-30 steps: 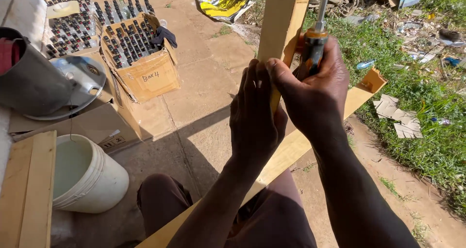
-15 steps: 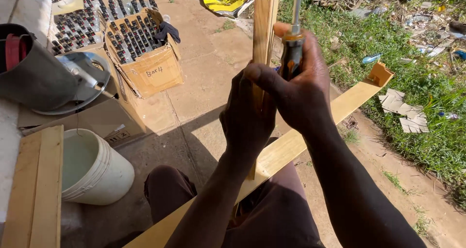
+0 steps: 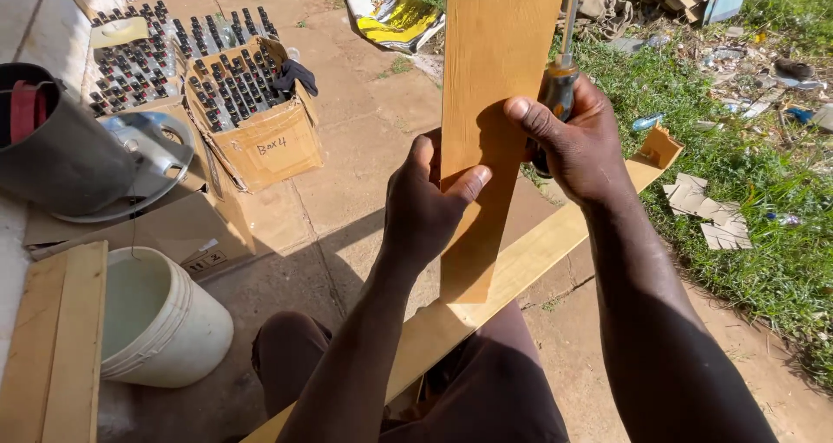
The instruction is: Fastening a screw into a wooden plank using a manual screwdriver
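Head view, looking down over the person's lap. Left hand (image 3: 429, 204): closed on the left edge of an upright wooden board (image 3: 495, 105), thumb across its front face, fingers behind. Right hand (image 3: 577, 144): wrapped around the dark handle of a screwdriver (image 3: 560, 78) and pressed against the board's right edge, thumb laid over the front; the metal shaft points up out of the frame. The board stands nearly vertical in front of the person, its lower end resting against a long wooden plank (image 3: 529, 256) that runs on a slant from the lap up toward the grass, ending in a notched tip.

Further out, on the paved ground to the left: a white plastic bucket (image 3: 160, 321), just beside flat wooden boards (image 3: 52, 347) at the frame's edge. Above it, a cardboard box (image 3: 269, 144) packed with small dark-capped bottles, a dark cloth on its rim; more such bottles stand in a second box behind. A dark cylindrical container (image 3: 52, 148) and a round metal lid (image 3: 143, 161) lie on flattened cardboard. To the right, grass strewn with cardboard scraps (image 3: 703, 209) and litter.
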